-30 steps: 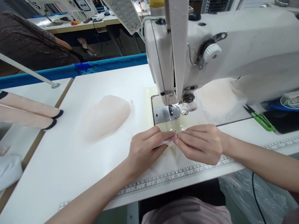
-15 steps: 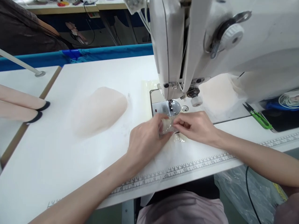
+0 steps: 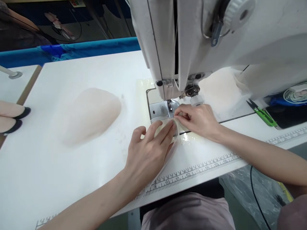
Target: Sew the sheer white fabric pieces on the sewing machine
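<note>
A thin, pale, sheer piece of fabric point(image 3: 165, 126) lies on the white table point(image 3: 72, 166) right in front of the needle plate point(image 3: 159, 110) of a white sewing machine point(image 3: 216, 38). My left hand point(image 3: 148, 150) lies on it with fingers stretched flat, pressing it down. My right hand point(image 3: 198, 119) pinches the fabric's edge beside the presser foot point(image 3: 170, 107), fingers closed on it.
A pile of pale peach sheer fabric point(image 3: 91, 113) rests on the table to the left. More peach fabric point(image 3: 220, 92) sits under the machine arm. Green thread snips point(image 3: 262, 115) lie at the right. A printed ruler point(image 3: 196, 171) runs along the table's front edge. Skin-toned stockings with black toes point(image 3: 13, 118) lie far left.
Both hands moved the small fabric piece forward from the table's front up to the presser foot. My left hand went from pinching to lying flat. The view dipped closer to the machine.
</note>
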The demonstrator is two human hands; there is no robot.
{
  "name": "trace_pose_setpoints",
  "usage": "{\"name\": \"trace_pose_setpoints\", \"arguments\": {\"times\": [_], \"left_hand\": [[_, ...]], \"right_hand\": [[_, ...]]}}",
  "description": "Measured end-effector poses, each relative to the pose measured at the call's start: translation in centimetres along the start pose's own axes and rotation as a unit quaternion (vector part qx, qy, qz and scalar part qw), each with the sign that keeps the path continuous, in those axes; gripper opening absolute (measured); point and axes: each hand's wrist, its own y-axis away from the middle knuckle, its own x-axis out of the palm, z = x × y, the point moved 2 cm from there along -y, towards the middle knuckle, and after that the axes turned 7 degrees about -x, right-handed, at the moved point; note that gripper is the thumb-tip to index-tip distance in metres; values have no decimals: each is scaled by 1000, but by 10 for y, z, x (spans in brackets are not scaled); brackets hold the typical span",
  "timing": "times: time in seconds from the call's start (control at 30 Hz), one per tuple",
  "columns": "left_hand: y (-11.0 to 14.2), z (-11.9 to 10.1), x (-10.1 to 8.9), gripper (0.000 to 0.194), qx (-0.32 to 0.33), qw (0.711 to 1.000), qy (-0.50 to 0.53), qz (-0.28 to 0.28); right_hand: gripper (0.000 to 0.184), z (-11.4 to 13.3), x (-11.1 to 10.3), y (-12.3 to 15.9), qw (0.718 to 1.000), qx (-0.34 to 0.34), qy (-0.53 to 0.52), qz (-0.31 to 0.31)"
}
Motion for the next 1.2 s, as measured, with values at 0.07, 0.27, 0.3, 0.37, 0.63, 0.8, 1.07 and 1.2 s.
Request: {"name": "trace_pose_setpoints", "arguments": {"times": [0.07,0.27,0.3,0.37,0.63,0.8,1.07,1.2], "left_hand": [[-4,4,2,33,2,1000,2,3],[-11,15,11,36,9,1000,4,-4],[-11,16,12,37,8,1000,2,-1],[-10,16,11,38,6,1000,-5,3],[-14,20,9,33,30,999,-31,-10],[-14,21,8,33,48,995,-84,-41],[-17,23,10,32,51,993,-92,-49],[-19,22,12,32,43,993,-95,-57]], "right_hand": [[26,1,-2,4,997,-59,38,-18],[35,7,-5,14,967,-168,191,-22],[34,8,-5,14,964,-171,201,-18],[33,9,-5,14,960,-177,214,-18],[38,5,-5,12,969,-153,192,-7],[30,3,-6,10,970,-145,195,-18],[29,4,-6,10,945,-188,261,-63],[28,2,-5,9,941,-183,277,-59]]}}
